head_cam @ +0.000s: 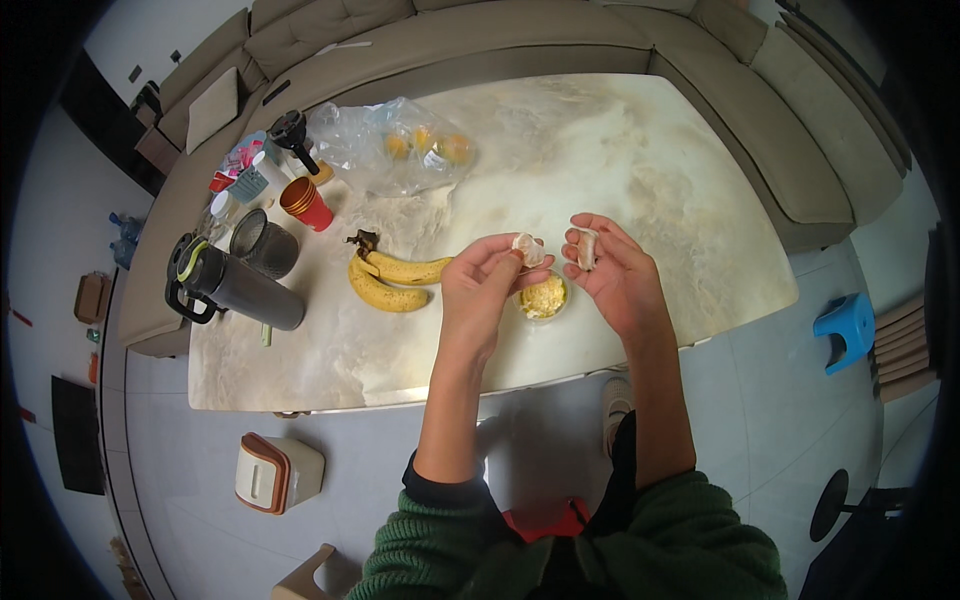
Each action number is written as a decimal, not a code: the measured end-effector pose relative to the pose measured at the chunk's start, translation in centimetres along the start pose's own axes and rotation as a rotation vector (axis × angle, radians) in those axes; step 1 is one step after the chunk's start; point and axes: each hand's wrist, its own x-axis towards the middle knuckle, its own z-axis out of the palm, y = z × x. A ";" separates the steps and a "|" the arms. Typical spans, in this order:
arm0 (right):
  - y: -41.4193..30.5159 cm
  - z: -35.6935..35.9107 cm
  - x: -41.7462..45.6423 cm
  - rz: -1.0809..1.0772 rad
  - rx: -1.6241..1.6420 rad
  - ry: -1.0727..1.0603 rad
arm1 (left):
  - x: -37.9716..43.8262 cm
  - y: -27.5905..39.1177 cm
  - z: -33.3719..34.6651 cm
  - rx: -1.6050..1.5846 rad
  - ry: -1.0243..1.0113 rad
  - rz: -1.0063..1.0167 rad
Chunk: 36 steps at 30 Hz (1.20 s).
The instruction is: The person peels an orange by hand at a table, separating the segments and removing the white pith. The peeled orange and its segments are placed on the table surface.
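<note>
Between the thumb and fingers of my left hand is a peeled piece of citrus fruit, pale with white pith. My right hand is palm up, its fingers curled around a smaller peeled citrus piece. The two pieces are apart from each other. Just below and between my hands stands a small clear round cup holding pale yellow bits, with its far rim partly hidden by my left fingers. Two yellow bananas, joined at a dark stem, lie left of my left hand.
A clear plastic bag with oranges lies at the table's back. Along the left are red paper cups, a dark mesh holder, a grey bottle and a basket. A lidded bin stands on the floor.
</note>
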 end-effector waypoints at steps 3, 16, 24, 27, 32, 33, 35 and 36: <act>-1.0 0.4 -0.6 0.168 0.128 -0.042 | -0.2 0.4 0.4 0.038 0.008 -0.022; -1.2 1.8 -0.9 -0.066 -0.217 -0.006 | -0.5 -0.1 0.5 0.412 0.019 0.192; -0.8 2.5 -1.0 -0.114 -0.243 0.045 | -0.6 0.1 1.0 0.399 0.139 0.183; -0.5 3.0 -1.1 -0.214 -0.265 0.090 | -0.6 0.0 0.7 0.366 0.075 0.224; -0.2 3.0 -1.2 -0.267 -0.283 0.091 | -0.6 -0.3 0.8 0.467 0.105 0.299; -0.2 3.1 -1.2 -0.282 -0.286 0.096 | -0.7 -0.4 0.9 0.520 0.115 0.339; 0.0 3.2 -1.2 -0.299 -0.312 0.105 | -0.7 -0.5 1.0 0.615 0.138 0.410; 0.0 3.2 -1.1 -0.307 -0.326 0.110 | -0.7 -0.5 1.1 0.661 0.149 0.445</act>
